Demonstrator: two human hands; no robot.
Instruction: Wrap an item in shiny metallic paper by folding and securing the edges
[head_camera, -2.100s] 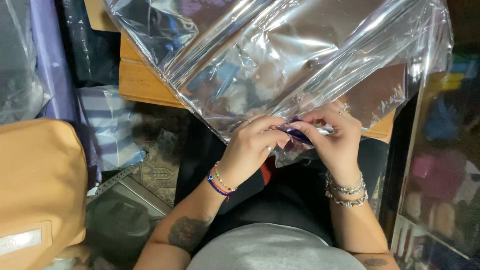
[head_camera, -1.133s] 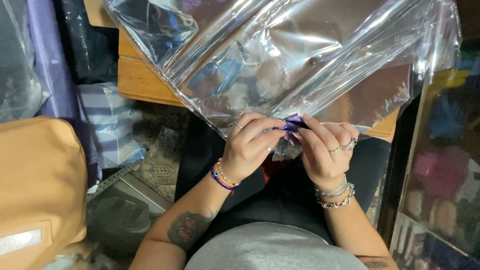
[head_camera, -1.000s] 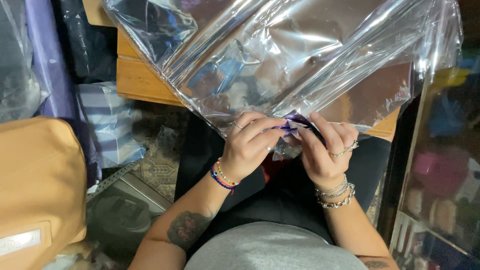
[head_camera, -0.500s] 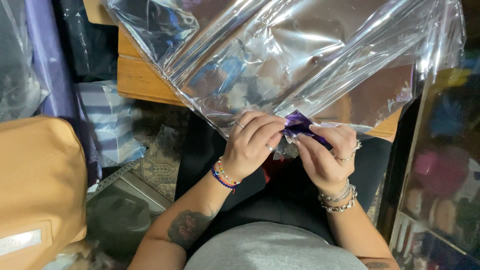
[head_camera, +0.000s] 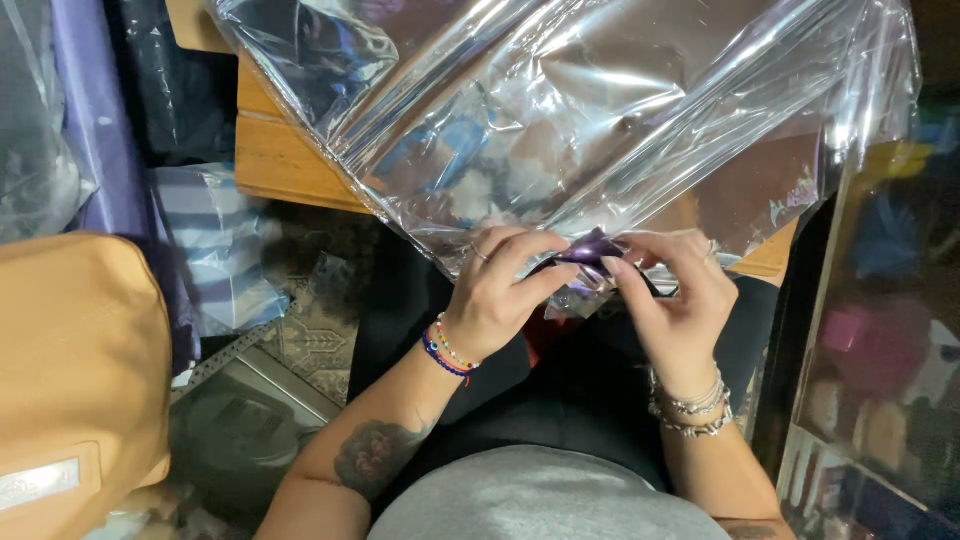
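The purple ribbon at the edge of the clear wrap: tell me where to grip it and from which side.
Probably best to pinch the purple ribbon at its bunched middle, coming from the person's side below, with a hand at each side as the left hand and right hand are now. The clear plastic wrap covers everything beyond it, so only the near edge looks free.

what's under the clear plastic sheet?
Under the clear plastic sheet a wooden tabletop shows through. Glare and wrinkles blur whatever else lies beneath. At its near edge, left hand and right hand pinch a purple ribbon.
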